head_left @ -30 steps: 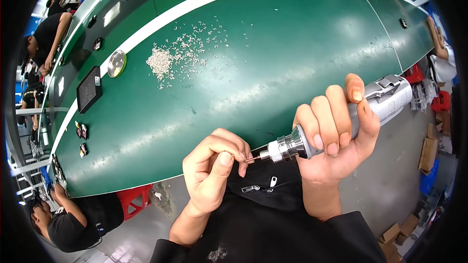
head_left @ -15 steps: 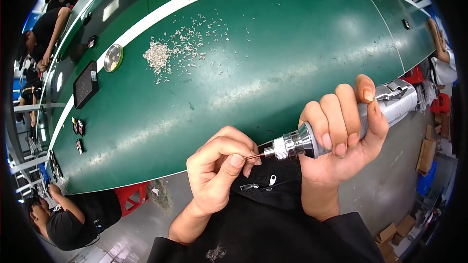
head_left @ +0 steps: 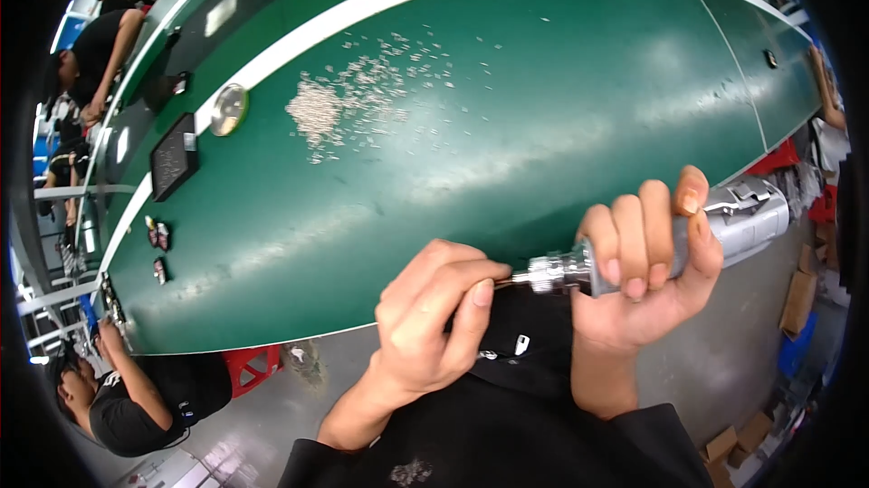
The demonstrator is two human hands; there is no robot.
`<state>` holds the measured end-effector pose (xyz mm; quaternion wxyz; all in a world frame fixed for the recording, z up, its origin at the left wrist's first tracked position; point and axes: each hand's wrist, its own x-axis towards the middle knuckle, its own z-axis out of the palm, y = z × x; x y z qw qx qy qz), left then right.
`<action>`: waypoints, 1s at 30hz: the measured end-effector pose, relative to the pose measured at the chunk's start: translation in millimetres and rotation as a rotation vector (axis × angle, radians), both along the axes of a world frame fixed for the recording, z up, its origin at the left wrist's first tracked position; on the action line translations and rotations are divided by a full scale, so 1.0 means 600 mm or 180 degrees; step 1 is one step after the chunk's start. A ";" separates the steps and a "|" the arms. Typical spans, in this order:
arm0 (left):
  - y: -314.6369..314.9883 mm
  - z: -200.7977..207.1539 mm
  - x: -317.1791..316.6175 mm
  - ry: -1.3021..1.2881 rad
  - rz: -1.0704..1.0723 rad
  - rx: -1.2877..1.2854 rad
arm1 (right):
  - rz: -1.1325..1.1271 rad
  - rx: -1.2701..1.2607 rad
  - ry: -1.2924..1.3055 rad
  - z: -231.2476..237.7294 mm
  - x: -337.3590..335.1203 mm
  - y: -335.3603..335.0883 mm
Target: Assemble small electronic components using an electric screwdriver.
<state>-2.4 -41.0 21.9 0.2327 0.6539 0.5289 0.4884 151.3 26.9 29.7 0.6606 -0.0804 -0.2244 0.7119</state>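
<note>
My right hand is wrapped round a grey electric screwdriver, held roughly level over the table's near edge with its silver nose pointing left. From that nose sticks out a thin copper-coloured bit. My left hand pinches the bit between thumb and fingers, close to the nose. Its far end is hidden behind the fingers. Beyond my hands, many small pale rod-like pieces lie in a heap on the green table, with others scattered to its right.
Left of the heap are a round shallow dish and a black tray. Small dark parts lie nearer. A person sits at the left by a red stool. Cardboard boxes stand on the floor at the right.
My left hand has shifted right, its index finger straightening so that the fingertips sit nearer the screwdriver's nose. The right hand keeps its hold; the whole view has moved slightly.
</note>
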 end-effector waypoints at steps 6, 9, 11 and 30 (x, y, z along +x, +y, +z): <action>0.089 0.027 -0.212 0.1124 0.1341 0.0064 | -0.0544 -0.0542 0.0034 -0.025 0.038 0.017; 0.178 0.032 -0.439 0.2293 0.2246 -0.0341 | -0.0623 -0.0688 0.0060 -0.039 0.055 0.012; 0.190 0.035 -0.595 0.3266 0.2267 -0.0568 | -0.0626 -0.0723 0.0178 -0.045 0.056 0.008; 0.182 0.051 -0.322 0.2198 0.0329 -0.0219 | -0.0504 -0.1199 -0.0208 -0.054 0.058 -0.013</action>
